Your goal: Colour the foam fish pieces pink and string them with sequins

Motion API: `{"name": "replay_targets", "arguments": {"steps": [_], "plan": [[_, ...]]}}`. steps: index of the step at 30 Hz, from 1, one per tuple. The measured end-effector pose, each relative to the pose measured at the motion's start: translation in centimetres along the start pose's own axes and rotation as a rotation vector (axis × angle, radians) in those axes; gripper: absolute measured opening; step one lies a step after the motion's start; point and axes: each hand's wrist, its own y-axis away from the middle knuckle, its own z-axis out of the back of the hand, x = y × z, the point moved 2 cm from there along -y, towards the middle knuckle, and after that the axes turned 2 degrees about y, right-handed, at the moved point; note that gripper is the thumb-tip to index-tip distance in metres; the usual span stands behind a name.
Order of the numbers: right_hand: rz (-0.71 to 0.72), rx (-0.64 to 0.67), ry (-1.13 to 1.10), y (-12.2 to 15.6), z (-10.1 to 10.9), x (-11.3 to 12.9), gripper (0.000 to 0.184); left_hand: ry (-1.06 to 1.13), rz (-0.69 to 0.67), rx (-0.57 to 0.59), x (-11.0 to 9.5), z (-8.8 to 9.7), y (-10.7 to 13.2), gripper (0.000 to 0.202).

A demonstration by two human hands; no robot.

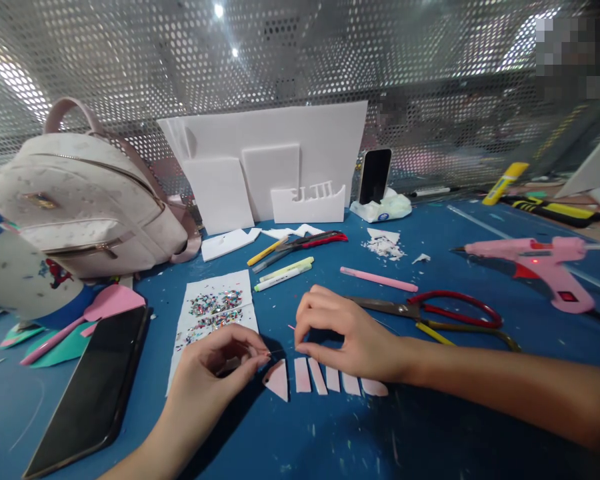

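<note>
Blue table (pixel 350 440) is running back to a perforated metal panel (pixel 220 73) at its far edge; near edge is falling outside the view. White board (pixel 325 130) is standing along the far edge, backpack (pixel 95 193) is leaning at the far left corner, so reach is stopping there. Black phone (pixel 87 393) is lying toward the left edge, glue gun (pixel 540 253) toward the right edge; both are limiting sideways room. Sequin paper (pixel 220 279) is lying partly behind the left hand (pixel 215 373); scissors (pixel 405 308) are lying just beyond the right hand (pixel 345 330), blades running behind it. More room is showing on the near side of the pink pieces (pixel 303 377).

Six pieces are lining up left to right, below the right hand. Left fingers are hovering just beside the leftmost one, thumb and index pinching a fine strand (pixel 276 351). Right fingers are curling inward, tips close together; can't tell if they're holding anything.
</note>
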Motion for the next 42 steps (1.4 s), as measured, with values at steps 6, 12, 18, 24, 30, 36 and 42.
{"name": "replay_targets", "arguments": {"steps": [6,12,18,24,30,36,42], "plan": [[-0.006,-0.006,-0.003,0.0,0.1,0.1,0.005,0.018,-0.002,-0.049,-0.4,-0.1,0.3,0.007],[-0.019,-0.031,-0.022,0.0,0.3,0.2,0.006,-0.024,-0.03,-0.058,-0.2,0.2,0.2,0.006],[-0.023,-0.044,-0.033,0.0,0.3,0.4,0.006,-0.07,-0.099,-0.032,0.1,0.7,-0.1,0.006],[-0.058,-0.062,-0.048,-0.2,0.4,0.4,0.007,-0.046,-0.101,-0.067,0.0,0.7,0.0,0.004],[-0.056,-0.056,-0.049,-0.1,0.4,0.4,0.008,-0.062,-0.115,-0.075,-0.2,0.6,0.0,0.006],[-0.054,-0.051,-0.039,-0.1,0.4,0.3,0.008,-0.065,-0.098,-0.086,-0.3,0.5,0.1,0.005],[-0.046,-0.05,-0.041,-0.1,0.4,0.4,0.008,-0.093,-0.145,-0.044,0.1,0.9,-0.2,0.005]]}}
